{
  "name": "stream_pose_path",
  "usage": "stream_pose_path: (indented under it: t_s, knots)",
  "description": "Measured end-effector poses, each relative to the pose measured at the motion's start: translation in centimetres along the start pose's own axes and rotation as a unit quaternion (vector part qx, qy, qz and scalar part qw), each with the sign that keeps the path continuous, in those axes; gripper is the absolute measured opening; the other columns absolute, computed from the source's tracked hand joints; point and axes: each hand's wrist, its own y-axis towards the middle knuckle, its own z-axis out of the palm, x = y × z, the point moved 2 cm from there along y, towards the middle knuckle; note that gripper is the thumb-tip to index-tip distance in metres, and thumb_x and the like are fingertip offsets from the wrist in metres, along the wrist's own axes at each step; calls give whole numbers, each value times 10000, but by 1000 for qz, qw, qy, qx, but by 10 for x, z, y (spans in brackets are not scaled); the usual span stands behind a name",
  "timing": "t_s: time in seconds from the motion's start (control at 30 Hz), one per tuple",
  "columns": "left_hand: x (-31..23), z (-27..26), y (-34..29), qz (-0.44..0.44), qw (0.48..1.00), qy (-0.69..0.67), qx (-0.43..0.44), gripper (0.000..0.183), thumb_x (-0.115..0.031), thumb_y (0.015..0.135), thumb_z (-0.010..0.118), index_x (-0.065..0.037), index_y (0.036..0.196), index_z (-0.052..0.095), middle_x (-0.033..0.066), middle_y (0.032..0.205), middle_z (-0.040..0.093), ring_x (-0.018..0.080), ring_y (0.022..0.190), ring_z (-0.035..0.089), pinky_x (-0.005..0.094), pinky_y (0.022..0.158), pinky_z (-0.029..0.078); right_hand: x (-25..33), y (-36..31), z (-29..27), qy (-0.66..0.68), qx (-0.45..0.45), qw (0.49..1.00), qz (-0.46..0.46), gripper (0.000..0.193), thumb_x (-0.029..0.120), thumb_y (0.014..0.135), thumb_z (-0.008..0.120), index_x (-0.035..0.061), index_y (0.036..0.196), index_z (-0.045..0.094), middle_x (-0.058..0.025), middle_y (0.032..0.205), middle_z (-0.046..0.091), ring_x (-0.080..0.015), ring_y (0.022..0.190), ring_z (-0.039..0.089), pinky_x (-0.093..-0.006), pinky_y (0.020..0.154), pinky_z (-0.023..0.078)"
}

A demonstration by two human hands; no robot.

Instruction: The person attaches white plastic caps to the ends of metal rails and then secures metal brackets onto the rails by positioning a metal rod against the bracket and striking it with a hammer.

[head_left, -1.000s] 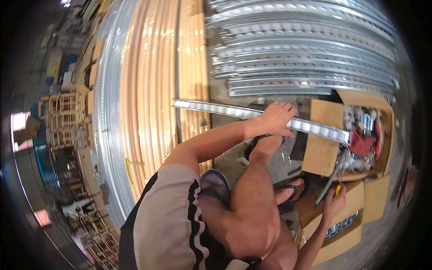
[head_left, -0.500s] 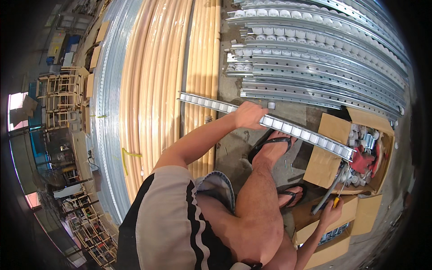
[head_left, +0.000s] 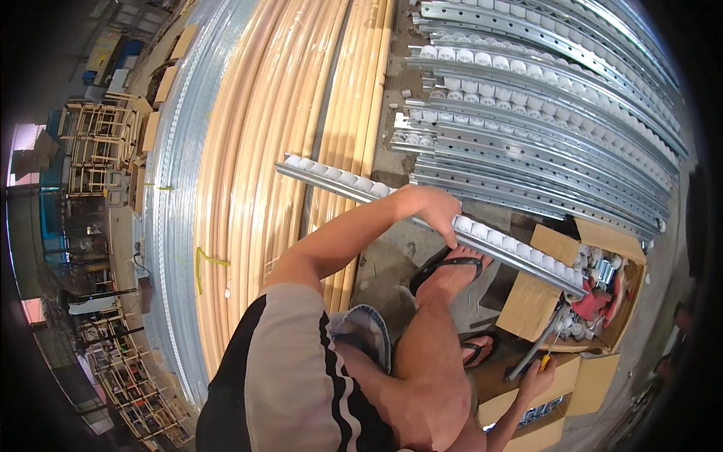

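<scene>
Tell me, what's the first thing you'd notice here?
The long metal rail with white rollers, held by the left hand slanting across the middle. Behind it lies a broad stack of tan pipes, with more roller rails piled at upper right. At lower right, the right hand holds a yellow-handled tool near an open cardboard box.

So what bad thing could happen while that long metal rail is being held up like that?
The left hand grips the long roller rail near its middle only, so either end might dip or swing into the stacked rails. The foot below wears just an open sandal, so a dropped rail could hurt the toes. The right hand is busy with a yellow-handled tool, so it may not catch a slip.
</scene>
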Motion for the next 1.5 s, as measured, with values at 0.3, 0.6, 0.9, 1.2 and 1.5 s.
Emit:
stream_pose_path:
  t_s: [0.3, 0.6, 0.9, 1.2, 1.5]
  knots:
    - [-15, -6, -27, -22, 998, 49, -16, 609, -535, 653, 784, -58, 1032, 762, 180, 997, 746, 357, 975, 706, 458, 827, 548, 8, -10, 5, -27, 1, 1000, -7, 375, 102, 810, 604, -11, 1167, 626, -255, 978, 694, -447, 885, 668, -494, 779, 518]
    - [-18, 2, -24, -4, 969, 168, -180, 566, -620, 738, 727, -106, 973, 719, 181, 793, 716, 391, 765, 711, 503, 653, 564, 26, -2, -9, 141, -47, 989, -14, 335, 192, 884, 635, -14, 1147, 614, -194, 882, 665, -289, 801, 659, -410, 737, 519]
    - [-31, 78, -44, -39, 972, 152, -177, 544, -325, 768, 774, -43, 1184, 565, 235, 1006, 650, 453, 922, 658, 521, 785, 535, 119, -37, -53, 470, -7, 857, 209, 344, 34, 955, 582, 39, 1298, 590, -30, 931, 629, -94, 806, 549, -273, 706, 482]
    - [-42, 99, -53, -39, 975, 154, -156, 586, -251, 727, 811, -50, 1209, 545, 218, 1011, 632, 439, 930, 641, 511, 794, 512, 152, -13, -51, 214, -62, 969, 104, 412, 85, 883, 558, -10, 1280, 615, -299, 1114, 647, -487, 1010, 636, -534, 894, 506]
    - [-56, 110, -56, -4, 975, 148, -165, 519, -235, 747, 767, -77, 1177, 525, 205, 941, 646, 444, 874, 647, 539, 747, 503, 157, 40, -35, 101, -17, 988, 117, 433, 71, 846, 550, -49, 1255, 628, -299, 1057, 659, -491, 901, 661, -552, 840, 517]
